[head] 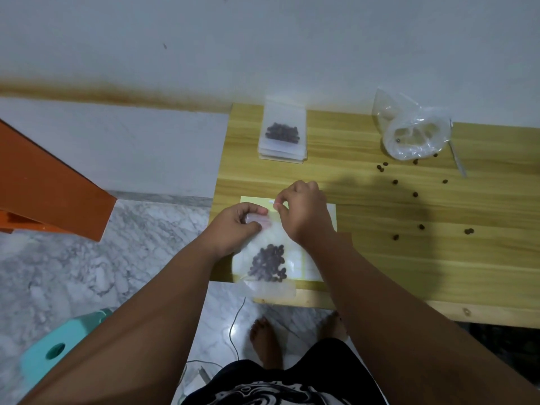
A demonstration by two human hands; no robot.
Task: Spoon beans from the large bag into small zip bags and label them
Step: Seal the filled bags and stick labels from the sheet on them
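Note:
A small zip bag (264, 273) holding dark beans lies over the near edge of the wooden table (409, 258), on top of a yellow label sheet (327, 217). My left hand (238, 226) grips the bag's top left corner. My right hand (304, 209) pinches the bag's top edge between thumb and fingertips. At the back right the large clear bag (412, 133) lies nearly empty, with a spoon (457, 154) beside it. A filled small zip bag (283, 133) rests on a stack of empty ones at the back.
Loose beans (415, 194) are scattered across the right half of the table. An orange slanted board (52, 182) and a teal stool (58, 346) stand on the marble floor to the left. A thin cable (233, 325) and my bare feet are under the table's edge.

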